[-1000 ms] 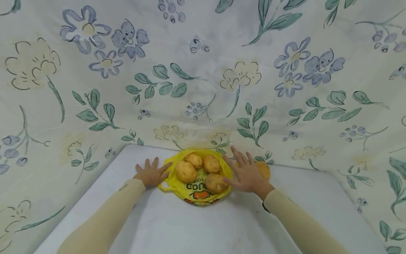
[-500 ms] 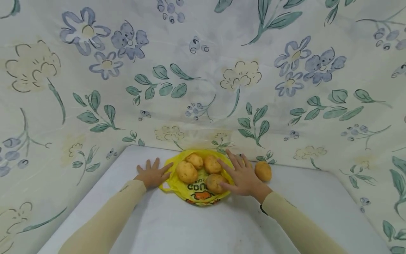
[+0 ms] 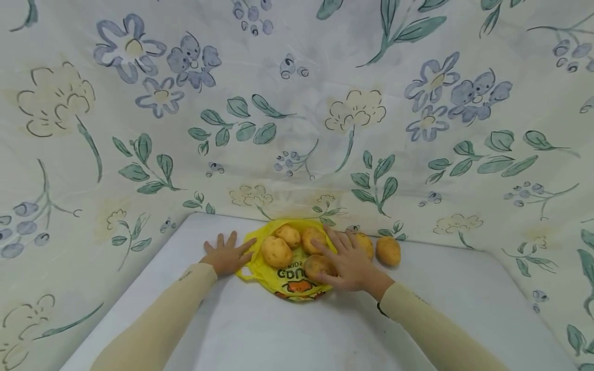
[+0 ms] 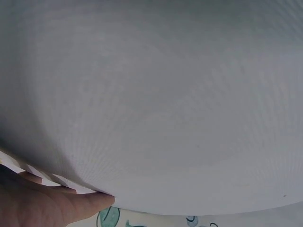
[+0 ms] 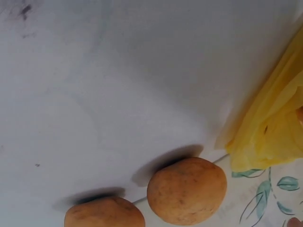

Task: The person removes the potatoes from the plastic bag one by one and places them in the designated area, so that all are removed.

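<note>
Left hand [image 3: 226, 257] and right hand [image 3: 350, 264] spread wide at a yellow bag [image 3: 265, 276] of potatoes [image 3: 277, 252].
Neither grasps anything: the left thumb lies on the bag's left side, the right fingers splay over its right rim and nearest potatoes, contact unclear. Four sit inside, near the far edge of the white bench [image 3: 278, 335]; two loose potatoes [image 3: 388, 251] lie by that edge, between bag and far right corner.

- On the yellow bag [image 3: 298, 254], small dark letters [image 3: 296, 265] are seemingly spelling "KIDS".
- Below, larger dark letters [image 3: 292, 274] are showing on it, too distorted to read surely.
</note>
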A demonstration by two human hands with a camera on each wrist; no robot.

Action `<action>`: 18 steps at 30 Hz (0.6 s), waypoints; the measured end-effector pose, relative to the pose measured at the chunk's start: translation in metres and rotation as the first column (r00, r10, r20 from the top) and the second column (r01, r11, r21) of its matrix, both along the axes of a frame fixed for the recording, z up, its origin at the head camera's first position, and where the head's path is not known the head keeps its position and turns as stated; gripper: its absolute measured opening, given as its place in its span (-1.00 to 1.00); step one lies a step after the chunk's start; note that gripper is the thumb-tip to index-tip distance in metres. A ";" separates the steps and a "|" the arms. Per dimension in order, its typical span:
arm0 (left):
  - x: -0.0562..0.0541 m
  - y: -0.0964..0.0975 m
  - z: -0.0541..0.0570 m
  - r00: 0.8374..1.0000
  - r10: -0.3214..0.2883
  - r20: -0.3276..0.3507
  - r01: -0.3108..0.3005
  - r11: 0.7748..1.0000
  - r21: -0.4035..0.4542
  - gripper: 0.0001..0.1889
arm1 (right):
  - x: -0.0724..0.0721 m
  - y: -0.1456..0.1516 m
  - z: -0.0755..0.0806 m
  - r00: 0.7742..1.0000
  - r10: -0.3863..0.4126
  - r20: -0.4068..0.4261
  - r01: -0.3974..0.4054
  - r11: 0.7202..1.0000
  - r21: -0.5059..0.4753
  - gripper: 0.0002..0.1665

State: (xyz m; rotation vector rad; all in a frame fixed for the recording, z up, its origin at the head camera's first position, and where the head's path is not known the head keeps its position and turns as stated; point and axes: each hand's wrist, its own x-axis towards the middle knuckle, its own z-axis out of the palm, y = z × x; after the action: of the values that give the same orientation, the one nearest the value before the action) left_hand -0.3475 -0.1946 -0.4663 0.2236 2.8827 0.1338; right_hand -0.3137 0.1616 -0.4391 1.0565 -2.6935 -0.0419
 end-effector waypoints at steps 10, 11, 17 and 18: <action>0.001 0.001 0.000 1.000 0.005 0.004 -0.005 1.000 -0.014 -0.28 | 0.004 -0.005 0.001 0.999 0.042 0.035 -0.043 0.999 0.030 0.02; 0.000 0.000 -0.001 1.000 0.006 0.003 -0.006 1.000 -0.014 -0.28 | 0.004 -0.006 0.001 0.998 0.046 0.037 -0.047 0.998 0.030 0.02; 0.000 0.000 -0.001 1.000 0.005 0.000 -0.005 1.000 -0.020 -0.30 | 0.003 -0.007 -0.005 0.990 0.093 0.107 -0.091 0.996 -0.020 0.08; 0.001 0.001 -0.001 1.000 0.003 -0.001 -0.003 1.000 -0.022 -0.30 | 0.003 -0.008 -0.006 0.988 0.102 0.119 -0.100 0.995 -0.023 0.09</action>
State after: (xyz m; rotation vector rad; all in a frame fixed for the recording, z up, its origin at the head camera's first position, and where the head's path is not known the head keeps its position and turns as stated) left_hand -0.3469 -0.1941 -0.4675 0.2149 2.8837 0.1020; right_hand -0.3104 0.1539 -0.4446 1.2253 -2.7358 0.0642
